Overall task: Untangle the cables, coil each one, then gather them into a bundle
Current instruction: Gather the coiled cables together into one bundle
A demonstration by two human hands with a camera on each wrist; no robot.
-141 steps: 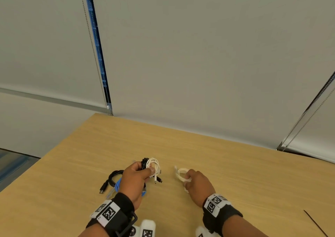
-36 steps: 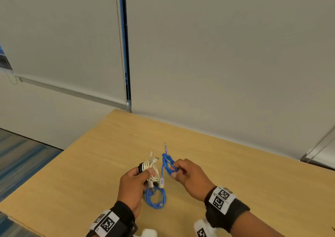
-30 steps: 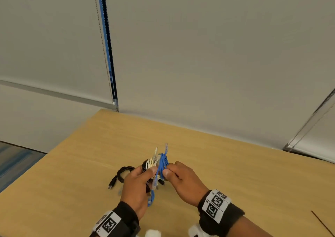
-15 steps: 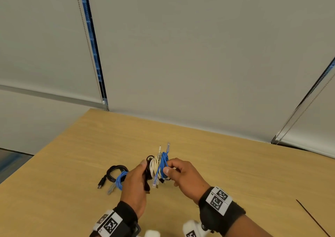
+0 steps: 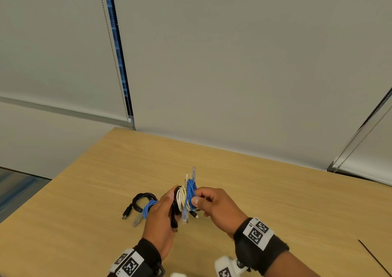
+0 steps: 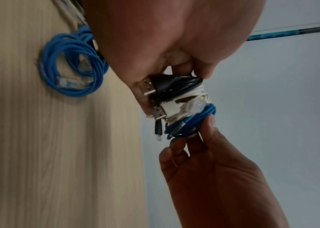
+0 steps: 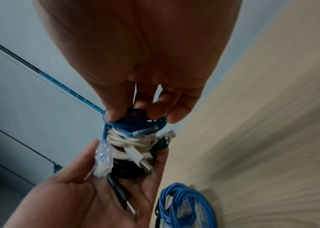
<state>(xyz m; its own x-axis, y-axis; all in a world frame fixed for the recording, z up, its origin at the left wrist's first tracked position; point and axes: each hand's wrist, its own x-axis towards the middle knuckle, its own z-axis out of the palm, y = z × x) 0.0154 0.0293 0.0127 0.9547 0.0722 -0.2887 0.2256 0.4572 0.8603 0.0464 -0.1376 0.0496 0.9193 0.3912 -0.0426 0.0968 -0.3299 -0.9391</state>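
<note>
Blue coil now pressed against the held stack, where a second ago it was still being brought across.

Head view: the blue coil (image 5: 191, 193) is pinched by the right hand (image 5: 214, 206) against the white coil (image 5: 181, 198), which is gripped by the left hand (image 5: 163, 215) above the table (image 5: 275, 202); a black cable (image 5: 141, 201) and a second blue coil (image 5: 148, 209) are left lying beside it.
Left wrist view: black, white and blue coils are seen stacked, curled fingers (image 6: 200, 67) around them.
Right wrist view: thumb and fingers (image 7: 114, 114) are closed on the blue coil. Bundling is judged underway, two coils remaining.
</note>
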